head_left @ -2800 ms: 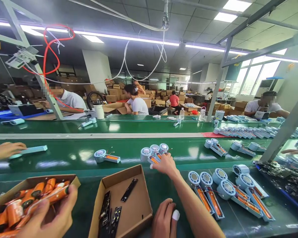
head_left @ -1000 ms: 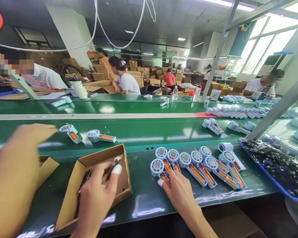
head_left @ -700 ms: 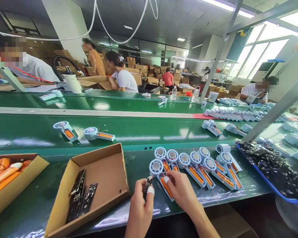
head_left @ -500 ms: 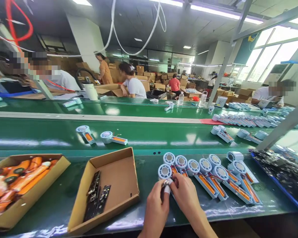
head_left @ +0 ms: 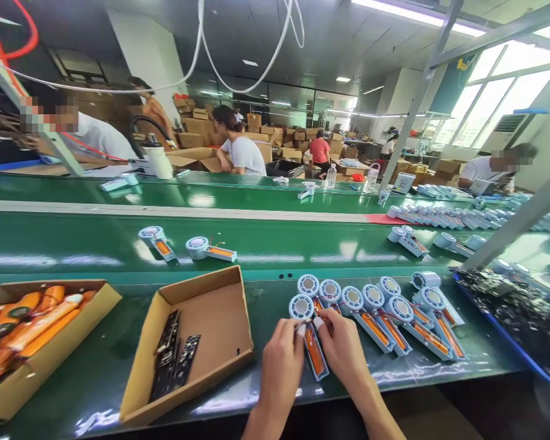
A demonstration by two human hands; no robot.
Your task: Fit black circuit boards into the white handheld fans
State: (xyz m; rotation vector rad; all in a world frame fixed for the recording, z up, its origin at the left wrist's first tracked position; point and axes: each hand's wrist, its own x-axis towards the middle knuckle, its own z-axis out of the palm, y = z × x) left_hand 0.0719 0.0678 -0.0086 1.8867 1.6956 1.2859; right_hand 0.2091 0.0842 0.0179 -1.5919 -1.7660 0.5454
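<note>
Both your hands meet on the nearest fan unit (head_left: 310, 333), which lies flat on the green bench (head_left: 275, 342) at about 6 o'clock, first in the row of fan units (head_left: 385, 308) running off toward 3 o'clock. Your left hand (head_left: 282, 365) and right hand (head_left: 341, 354) each press curled fingertips down onto its open handle by the orange battery; whether anything is pinched between them you cannot tell. The cardboard tray (head_left: 220, 287) holding dark circuit boards (head_left: 174, 354) sits at 9 o'clock, just beside your left hand.
</note>
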